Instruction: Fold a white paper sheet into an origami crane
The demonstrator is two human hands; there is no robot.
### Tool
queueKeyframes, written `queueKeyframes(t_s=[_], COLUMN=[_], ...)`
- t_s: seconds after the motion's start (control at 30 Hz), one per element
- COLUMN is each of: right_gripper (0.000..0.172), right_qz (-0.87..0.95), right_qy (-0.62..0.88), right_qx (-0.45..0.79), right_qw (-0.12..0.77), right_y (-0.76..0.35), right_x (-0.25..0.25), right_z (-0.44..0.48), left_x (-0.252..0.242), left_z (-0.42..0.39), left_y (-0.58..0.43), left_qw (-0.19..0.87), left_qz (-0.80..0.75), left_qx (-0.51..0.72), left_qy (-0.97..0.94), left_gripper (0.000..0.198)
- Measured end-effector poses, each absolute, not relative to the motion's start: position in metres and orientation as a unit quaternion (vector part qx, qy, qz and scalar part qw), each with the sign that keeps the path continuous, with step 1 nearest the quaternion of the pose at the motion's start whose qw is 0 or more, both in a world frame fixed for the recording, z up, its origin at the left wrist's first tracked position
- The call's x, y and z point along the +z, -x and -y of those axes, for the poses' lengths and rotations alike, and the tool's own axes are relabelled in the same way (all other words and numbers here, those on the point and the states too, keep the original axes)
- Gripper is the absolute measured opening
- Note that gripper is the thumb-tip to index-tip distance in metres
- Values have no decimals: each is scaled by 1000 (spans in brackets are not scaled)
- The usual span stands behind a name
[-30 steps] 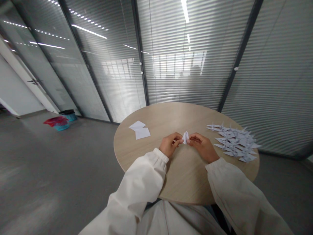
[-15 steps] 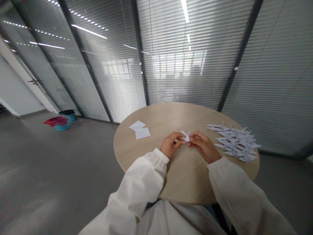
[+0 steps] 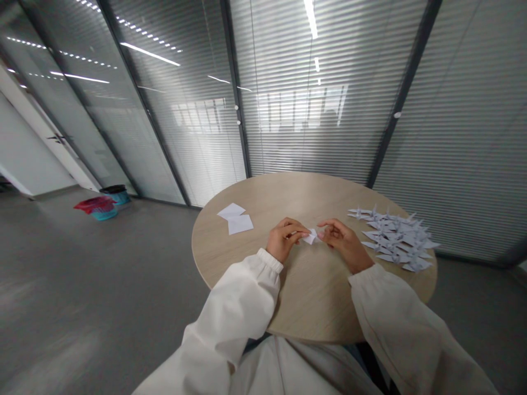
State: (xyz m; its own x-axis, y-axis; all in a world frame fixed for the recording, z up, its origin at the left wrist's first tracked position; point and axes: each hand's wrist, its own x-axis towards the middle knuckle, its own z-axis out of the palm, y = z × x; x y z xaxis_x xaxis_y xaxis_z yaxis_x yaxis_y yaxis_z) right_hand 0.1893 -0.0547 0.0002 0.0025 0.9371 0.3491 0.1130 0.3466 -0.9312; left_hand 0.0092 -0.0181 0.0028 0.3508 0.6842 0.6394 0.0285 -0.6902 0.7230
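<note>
Between my hands is a small folded piece of white paper (image 3: 310,237), held just above or on the round table; I cannot tell which. My left hand (image 3: 284,238) pinches its left side between thumb and fingers. My right hand (image 3: 341,241) is at the paper's right edge, its index finger raised apart from the other fingertips. Those lower fingertips are close to the paper, and whether they touch it is too small to tell. Off to the right lies a dense group of folded white paper cranes (image 3: 397,238).
Two square sheets of white paper (image 3: 240,224) lie at the left of the round wooden table (image 3: 304,192). Glass partitions with blinds (image 3: 304,148) stand behind it. On the floor at far left are a bin with a red liner (image 3: 99,207) and a darker-lined bin (image 3: 117,193).
The folded paper has turned and shifted slightly left and down in my left hand. My right hand's index finger has lifted away, and its grip has loosened.
</note>
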Motion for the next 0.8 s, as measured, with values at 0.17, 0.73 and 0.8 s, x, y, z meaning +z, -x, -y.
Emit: queueKeyframes(t_s=[0.17, 0.73, 0.8], right_gripper=[30, 30, 28], right_qz=[639, 609, 593], right_qy=[402, 413, 435], right_qx=[388, 419, 407], right_qw=[528, 531, 541], right_y=[-188, -188, -189], right_x=[2, 2, 2], right_z=[56, 59, 59], left_x=[4, 8, 8], left_z=[18, 21, 21], left_y=[-10, -12, -12], left_qw=[339, 393, 396], left_qz=[-220, -244, -263], left_qx=[521, 517, 524], left_qy=[-751, -720, -707], left_gripper=[21, 22, 25])
